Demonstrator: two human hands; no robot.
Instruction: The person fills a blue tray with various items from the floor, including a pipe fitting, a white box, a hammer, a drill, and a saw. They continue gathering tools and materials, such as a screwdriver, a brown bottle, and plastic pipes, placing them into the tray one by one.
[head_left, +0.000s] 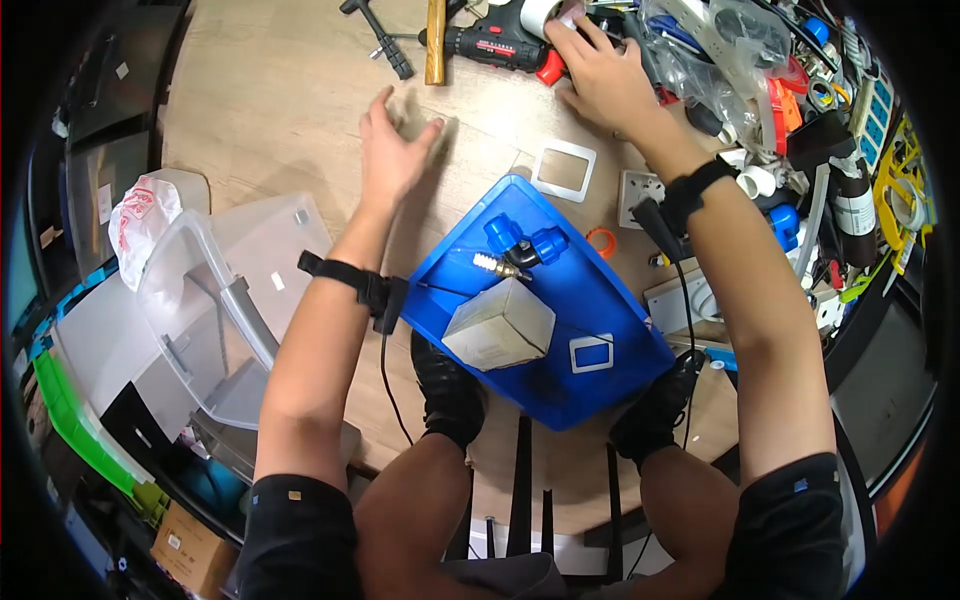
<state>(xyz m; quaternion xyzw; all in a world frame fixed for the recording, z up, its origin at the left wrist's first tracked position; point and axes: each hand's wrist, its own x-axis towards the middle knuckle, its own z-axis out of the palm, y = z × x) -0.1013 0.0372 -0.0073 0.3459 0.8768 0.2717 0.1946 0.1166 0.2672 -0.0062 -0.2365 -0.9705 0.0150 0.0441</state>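
Note:
My left hand (395,155) is raised over the wooden floor with thumb and fingers apart, holding nothing. My right hand (610,85) reaches to the far side, its fingers spread, fingertips right at a white tape roll (537,16). Beside that hand lies a black and red power drill (497,46). Between my feet sits a blue tray (600,290). Inside it are a blue and black pipe fitting (525,243), a spark plug (498,265), a worn whitish box (505,322) and a small white frame (591,353).
A hammer's wooden handle (435,45) and a black T-shaped tool (383,42) lie at the far edge. A larger white frame (564,170) and an orange ring (601,242) are near the tray. Clutter with plastic bags (700,70) fills the right; a clear bin (215,310) stands left.

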